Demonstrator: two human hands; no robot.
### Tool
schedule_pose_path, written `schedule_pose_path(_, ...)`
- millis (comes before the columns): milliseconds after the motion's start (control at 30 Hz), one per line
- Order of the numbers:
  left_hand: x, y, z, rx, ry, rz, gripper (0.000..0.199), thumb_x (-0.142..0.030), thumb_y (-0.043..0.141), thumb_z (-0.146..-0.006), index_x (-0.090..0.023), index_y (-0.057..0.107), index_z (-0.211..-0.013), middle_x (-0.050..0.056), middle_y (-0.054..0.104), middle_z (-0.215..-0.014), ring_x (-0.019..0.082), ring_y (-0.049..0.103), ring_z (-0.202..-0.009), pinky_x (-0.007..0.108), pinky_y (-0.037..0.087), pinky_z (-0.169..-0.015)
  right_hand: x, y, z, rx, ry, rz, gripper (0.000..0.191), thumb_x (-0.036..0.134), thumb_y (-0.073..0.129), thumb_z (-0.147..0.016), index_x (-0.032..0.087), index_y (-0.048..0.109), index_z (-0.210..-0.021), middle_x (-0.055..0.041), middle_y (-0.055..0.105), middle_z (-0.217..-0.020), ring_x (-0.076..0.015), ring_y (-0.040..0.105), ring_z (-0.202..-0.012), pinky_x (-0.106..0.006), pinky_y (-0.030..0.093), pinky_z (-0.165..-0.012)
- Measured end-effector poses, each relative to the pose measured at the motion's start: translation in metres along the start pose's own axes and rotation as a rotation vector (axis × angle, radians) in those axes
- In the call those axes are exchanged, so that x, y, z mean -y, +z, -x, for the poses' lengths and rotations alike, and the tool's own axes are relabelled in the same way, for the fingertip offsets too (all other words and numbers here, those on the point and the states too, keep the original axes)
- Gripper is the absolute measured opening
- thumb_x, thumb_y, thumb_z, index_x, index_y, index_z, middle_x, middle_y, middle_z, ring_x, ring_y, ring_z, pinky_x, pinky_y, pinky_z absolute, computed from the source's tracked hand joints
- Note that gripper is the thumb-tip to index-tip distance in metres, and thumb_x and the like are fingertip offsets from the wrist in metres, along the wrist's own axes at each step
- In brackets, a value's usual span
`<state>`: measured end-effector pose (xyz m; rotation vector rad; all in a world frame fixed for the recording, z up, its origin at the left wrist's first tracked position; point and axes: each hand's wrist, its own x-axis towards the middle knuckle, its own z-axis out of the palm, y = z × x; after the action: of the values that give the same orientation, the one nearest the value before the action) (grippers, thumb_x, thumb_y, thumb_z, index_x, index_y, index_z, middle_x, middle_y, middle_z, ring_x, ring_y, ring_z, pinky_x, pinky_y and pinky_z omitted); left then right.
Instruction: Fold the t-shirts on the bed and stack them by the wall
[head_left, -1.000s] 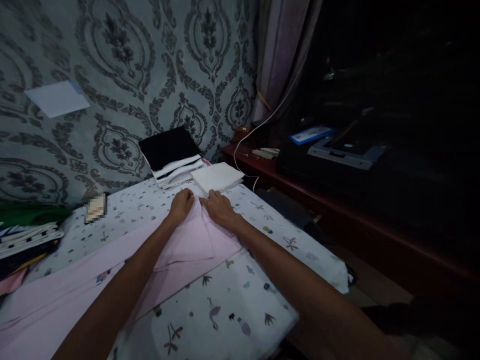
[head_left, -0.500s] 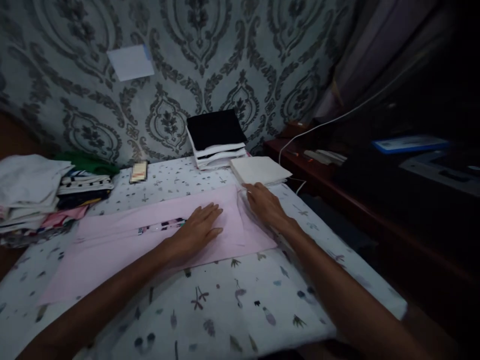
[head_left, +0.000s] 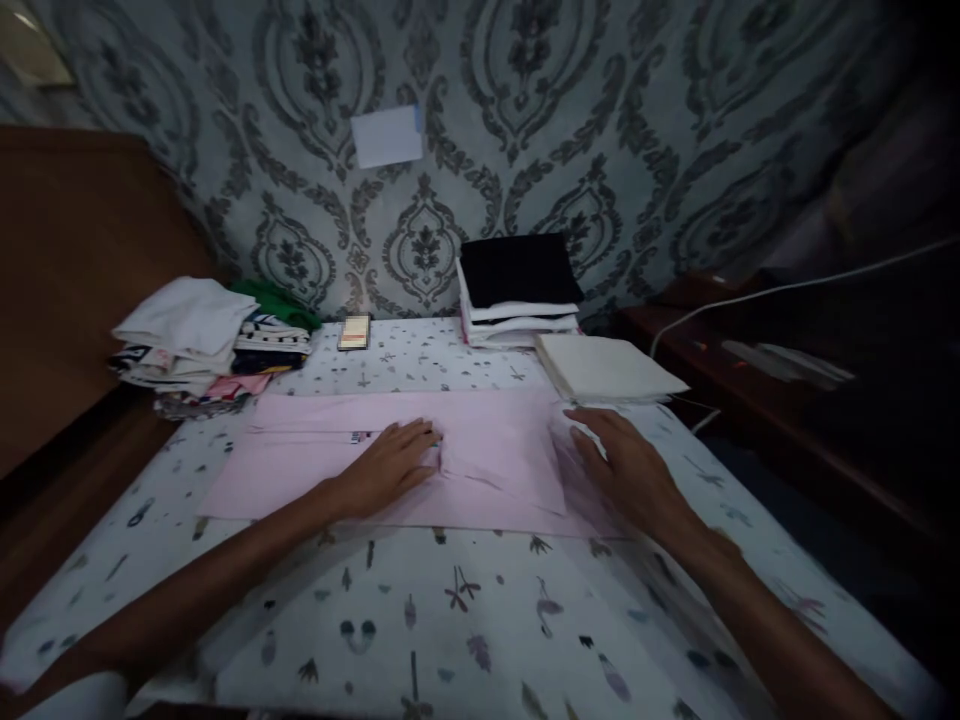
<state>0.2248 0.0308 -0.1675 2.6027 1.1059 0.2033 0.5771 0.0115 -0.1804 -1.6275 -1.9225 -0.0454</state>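
Observation:
A pale pink piece of folded clothing [head_left: 300,480] lies spread lengthwise across the bed-like surface, with a small dark printed patch partly under my fingers. My left hand [head_left: 394,465] rests palm down on its middle, fingers stretched out; the cloth is rucked beside the thumb. At the garment's right end is my right hand [head_left: 626,470], thumb and fingers apart and somewhat blurred, over a part of the cloth that looks turned or loose. Just beyond the right hand sits a folded cream cloth [head_left: 611,368].
A stack of folded clothes [head_left: 521,280], black on top, stands against the patterned wall. On the left is a pile of mixed clothes [head_left: 191,330] beside a brown wooden panel [head_left: 75,280]. A phone [head_left: 355,332] lies near the wall. A white cable [head_left: 787,285] runs at right.
The view has turned left, so everything sits further right. My left hand has slid left over the pink cloth, which now bunches at the thumb. My right hand has drawn back slightly from the cream cloth.

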Motion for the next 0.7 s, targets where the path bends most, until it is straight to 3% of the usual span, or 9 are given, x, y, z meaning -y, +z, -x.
schedule_pose_path(167, 0.008, -0.013, 0.01, -0.04, -0.016, 0.013, 0.046, -0.042, 0.028, -0.104, -0.021, 0.052, -0.138, 0.01, 0.054, -0.146, 0.022, 0.049, -0.135, 0.039, 0.043, -0.111, 0.045, 0.053, -0.048, 0.204, -0.039, 0.01, 0.048, 0.042, 0.036, -0.099, 0.014, 0.06, -0.129, -0.0185, 0.059, -0.136, -0.0326, 0.052, -0.13, -0.049, 0.045, -0.107)
schedule_pose_path(333, 0.011, -0.007, 0.025, -0.055, 0.097, -0.06, 0.045, -0.04, 0.028, -0.105, -0.018, 0.054, -0.135, 0.012, 0.055, -0.144, 0.022, 0.051, -0.133, 0.035, 0.04, -0.114, 0.104, 0.08, -0.056, 0.307, -0.336, -0.022, 0.039, 0.033, 0.049, -0.095, 0.016, 0.059, -0.129, -0.0159, 0.051, -0.145, -0.0299, 0.046, -0.134, -0.045, 0.042, -0.108)
schedule_pose_path(433, 0.017, -0.004, 0.024, -0.051, 0.059, -0.077, 0.049, -0.041, 0.026, -0.105, -0.017, 0.046, -0.143, 0.013, 0.051, -0.149, 0.021, 0.047, -0.138, 0.036, 0.037, -0.116, 0.132, 0.088, -0.059, 0.359, -0.431, 0.028, 0.027, 0.022, 0.055, -0.09, 0.017, 0.064, -0.115, -0.0146, 0.059, -0.131, -0.0285, 0.053, -0.12, -0.04, 0.046, -0.097)
schedule_pose_path(567, 0.022, 0.0, 0.014, 0.014, 0.032, -0.087, 0.056, -0.044, 0.029, -0.104, -0.012, 0.038, -0.148, 0.017, 0.039, -0.157, 0.025, 0.036, -0.145, 0.041, 0.029, -0.12, 0.142, 0.099, -0.064, 0.336, -0.406, 0.087, 0.017, 0.013, 0.049, -0.09, 0.018, 0.065, -0.093, -0.011, 0.065, -0.103, -0.0241, 0.057, -0.097, -0.034, 0.046, -0.082)
schedule_pose_path(700, 0.026, 0.004, 0.005, 0.076, -0.019, -0.082, 0.063, -0.049, 0.029, -0.103, -0.01, 0.03, -0.152, 0.019, 0.029, -0.161, 0.028, 0.027, -0.15, 0.044, 0.024, -0.121, 0.134, 0.111, -0.065, 0.254, -0.348, -0.03, 0.021, 0.014, 0.043, -0.094, 0.018, 0.063, -0.088, -0.0096, 0.065, -0.093, -0.0236, 0.058, -0.091, -0.034, 0.047, -0.079)
